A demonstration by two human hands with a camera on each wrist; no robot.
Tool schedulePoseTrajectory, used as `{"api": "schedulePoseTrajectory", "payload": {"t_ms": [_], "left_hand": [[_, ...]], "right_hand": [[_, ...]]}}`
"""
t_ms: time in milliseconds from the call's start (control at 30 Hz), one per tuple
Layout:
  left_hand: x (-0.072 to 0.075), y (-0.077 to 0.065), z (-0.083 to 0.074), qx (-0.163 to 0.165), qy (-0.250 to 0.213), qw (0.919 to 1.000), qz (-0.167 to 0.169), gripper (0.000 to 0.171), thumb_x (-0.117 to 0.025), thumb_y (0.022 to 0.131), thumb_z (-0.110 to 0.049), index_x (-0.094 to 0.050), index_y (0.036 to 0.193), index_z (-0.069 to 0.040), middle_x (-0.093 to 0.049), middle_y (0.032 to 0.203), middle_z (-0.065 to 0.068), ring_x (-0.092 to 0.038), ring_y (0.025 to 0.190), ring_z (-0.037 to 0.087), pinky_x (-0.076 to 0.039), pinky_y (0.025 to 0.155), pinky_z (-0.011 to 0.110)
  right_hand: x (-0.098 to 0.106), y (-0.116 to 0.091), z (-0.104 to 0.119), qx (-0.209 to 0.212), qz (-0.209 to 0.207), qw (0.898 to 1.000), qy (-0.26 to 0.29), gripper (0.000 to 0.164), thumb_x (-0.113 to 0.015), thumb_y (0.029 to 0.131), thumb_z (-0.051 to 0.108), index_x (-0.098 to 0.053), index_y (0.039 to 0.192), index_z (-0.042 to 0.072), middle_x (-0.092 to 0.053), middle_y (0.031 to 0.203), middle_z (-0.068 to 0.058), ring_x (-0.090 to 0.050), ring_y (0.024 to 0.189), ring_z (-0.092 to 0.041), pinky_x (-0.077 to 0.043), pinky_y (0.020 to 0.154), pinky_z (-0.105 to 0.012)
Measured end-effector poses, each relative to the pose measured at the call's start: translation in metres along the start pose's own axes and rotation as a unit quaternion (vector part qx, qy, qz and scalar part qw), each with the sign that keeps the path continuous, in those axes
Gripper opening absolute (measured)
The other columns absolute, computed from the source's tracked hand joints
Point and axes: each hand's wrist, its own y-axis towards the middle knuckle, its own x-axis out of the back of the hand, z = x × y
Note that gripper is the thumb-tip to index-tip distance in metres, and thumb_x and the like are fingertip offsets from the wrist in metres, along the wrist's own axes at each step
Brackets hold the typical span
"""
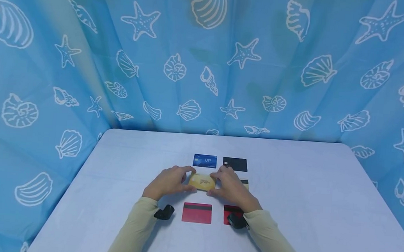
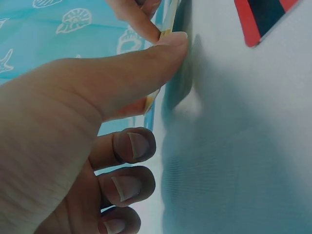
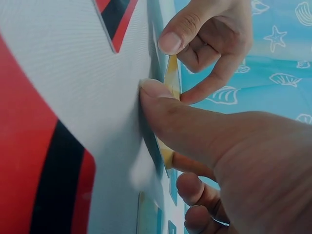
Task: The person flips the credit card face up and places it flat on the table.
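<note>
A gold card (image 1: 202, 182) is held between both hands, just above the white tabletop, its shadow falling below it in the left wrist view. My left hand (image 1: 172, 180) pinches the card's left end between thumb and forefinger, the other fingers curling loosely. At the opposite end my right hand (image 1: 231, 186) grips it the same way, thumb on the near edge and forefinger on the far edge. Behind the card lie a blue VIP card (image 1: 205, 161) and a black card (image 1: 235, 164). Another pale yellow card (image 1: 245, 183) is mostly covered by the right hand.
Nearer the person, a red card (image 1: 197, 213) with a dark stripe lies flat. A second red card (image 1: 228, 210) sits partly under the right wrist's camera (image 1: 236, 221). The white table (image 1: 309, 196) ends at a blue curtain (image 1: 262, 67) printed with shells and starfish.
</note>
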Motion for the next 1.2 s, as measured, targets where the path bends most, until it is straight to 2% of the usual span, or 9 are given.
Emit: {"api": "schedulePoseTrajectory", "payload": {"t_ms": [300, 600, 1200], "left_hand": [[-0.003, 0.0006, 0.0028, 0.001, 0.006, 1.0, 0.003, 0.062, -0.084, 0.085, -0.045, -0.063, 0.138, -0.02, -0.064, 0.092, -0.002, -0.056, 0.083, 0.016, -0.048, 0.073, 0.032], [-0.0034, 0.0001, 0.0035, 0.009, -0.005, 0.9999, 0.006, 0.063, -0.083, 0.085, -0.046, -0.062, 0.139, -0.021, -0.063, 0.092, -0.001, -0.056, 0.084, 0.016, -0.048, 0.073, 0.032], [-0.0042, -0.0006, 0.0028, 0.011, -0.005, 0.9999, 0.007, 0.063, -0.084, 0.085, -0.046, -0.061, 0.139, -0.023, -0.065, 0.094, -0.003, -0.059, 0.083, 0.015, -0.051, 0.075, 0.031]], "right_hand": [[-0.0026, 0.0001, -0.0005, -0.002, -0.004, 1.0, 0.006, 0.061, -0.09, 0.079, 0.035, -0.071, 0.133, 0.014, -0.064, 0.116, -0.006, -0.048, 0.103, -0.019, -0.048, 0.086, -0.035], [-0.005, 0.0006, -0.0008, -0.008, -0.008, 1.0, 0.01, 0.06, -0.09, 0.079, 0.035, -0.071, 0.133, 0.014, -0.064, 0.113, -0.003, -0.05, 0.104, -0.018, -0.053, 0.09, -0.036], [-0.0047, -0.0005, -0.0017, -0.008, -0.008, 1.0, 0.012, 0.061, -0.09, 0.08, 0.034, -0.07, 0.134, 0.014, -0.064, 0.113, -0.004, -0.05, 0.102, -0.018, -0.053, 0.09, -0.036]]}}
